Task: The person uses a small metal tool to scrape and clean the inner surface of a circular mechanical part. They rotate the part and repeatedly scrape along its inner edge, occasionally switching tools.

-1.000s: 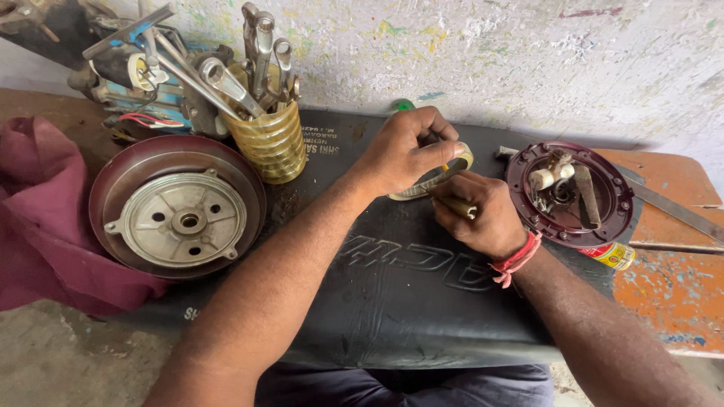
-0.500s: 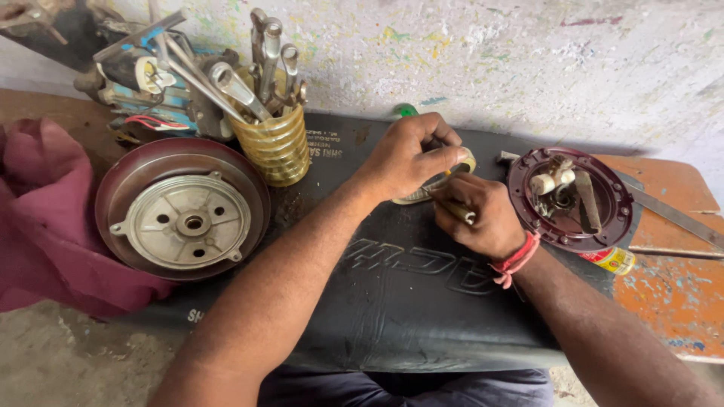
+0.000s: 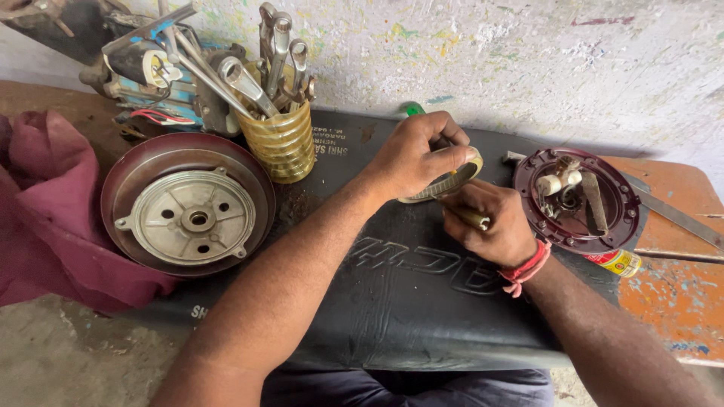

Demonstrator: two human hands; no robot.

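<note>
Your left hand (image 3: 418, 154) is closed on a pale ring-shaped part (image 3: 452, 181), held tilted above the black seat (image 3: 392, 294). Your right hand (image 3: 494, 222), fisted around a brass-coloured tool handle (image 3: 473, 219), sits at 4 o'clock from the ring, touching its lower edge.

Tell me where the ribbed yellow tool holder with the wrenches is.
In the head view, the ribbed yellow tool holder stands upper left on the black seat, behind the round maroon drum.

A small red-and-yellow labelled tube (image 3: 618, 261) lies under the dark-red plate (image 3: 626, 226).
</note>
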